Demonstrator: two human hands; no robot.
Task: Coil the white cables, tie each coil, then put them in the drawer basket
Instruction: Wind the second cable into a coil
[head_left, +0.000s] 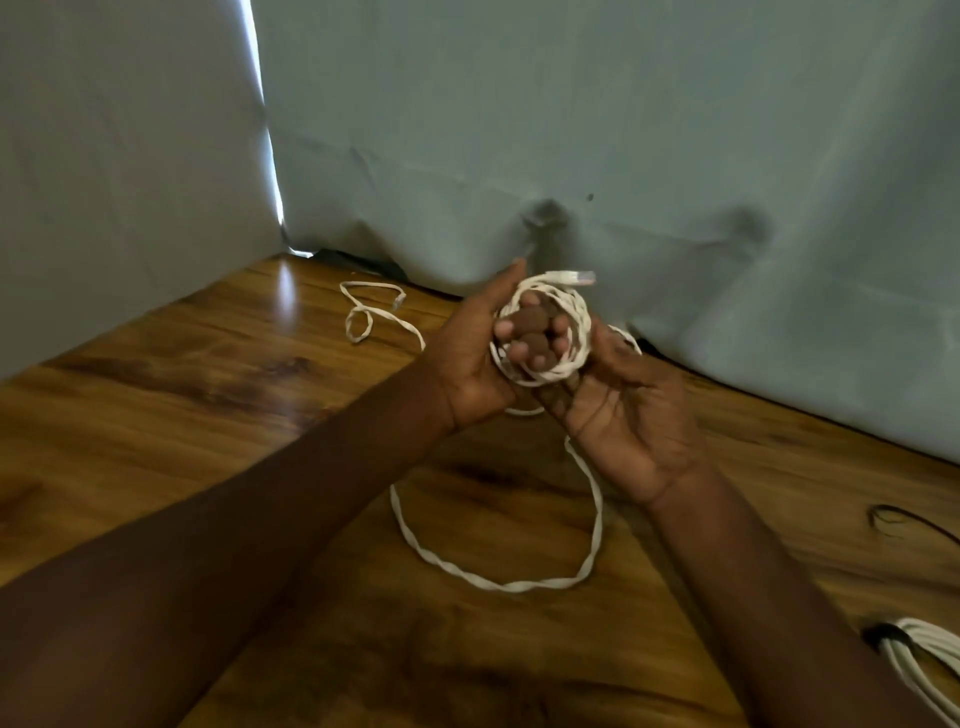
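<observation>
Above the wooden table, both hands hold a small coil of flat white cable. My left hand has its fingers curled through the middle of the coil, thumb pointing up. My right hand cups the coil from the lower right, palm toward me, its fingers mostly hidden behind the loops. A clear plug sticks out at the top of the coil. The uncoiled rest of the cable hangs down and lies in a wide loop on the table; its far end lies at the back left.
A second white cable coil with a dark tie lies at the lower right edge. Grey cloth hangs along the back and left of the table. A thin dark loop lies on the table at the right.
</observation>
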